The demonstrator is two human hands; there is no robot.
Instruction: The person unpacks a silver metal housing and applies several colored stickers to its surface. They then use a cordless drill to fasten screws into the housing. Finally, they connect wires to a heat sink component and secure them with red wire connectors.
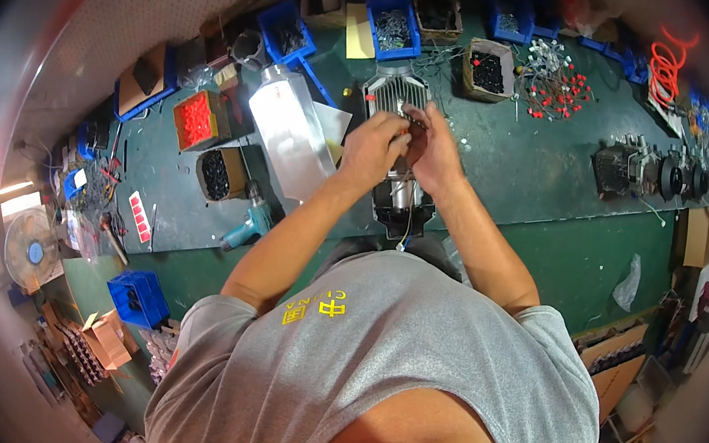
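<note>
On the green workbench in front of me lies a finned metal housing with a dark motor-like unit at its near end. My left hand is over the housing's middle, its fingers bent and pinched together. Against it, my right hand has its fingers curled inward over the same spot. Whatever small piece the fingertips hold is hidden between them; a speck of red shows there. A thin pale cable hangs from the near end of the unit. Left of the housing rests a shiny silver metal casing.
A teal power drill lies near the front edge, beside boxes of black parts and red parts. Blue bins line the back. To the right are red-capped wires and motor assemblies on the workbench.
</note>
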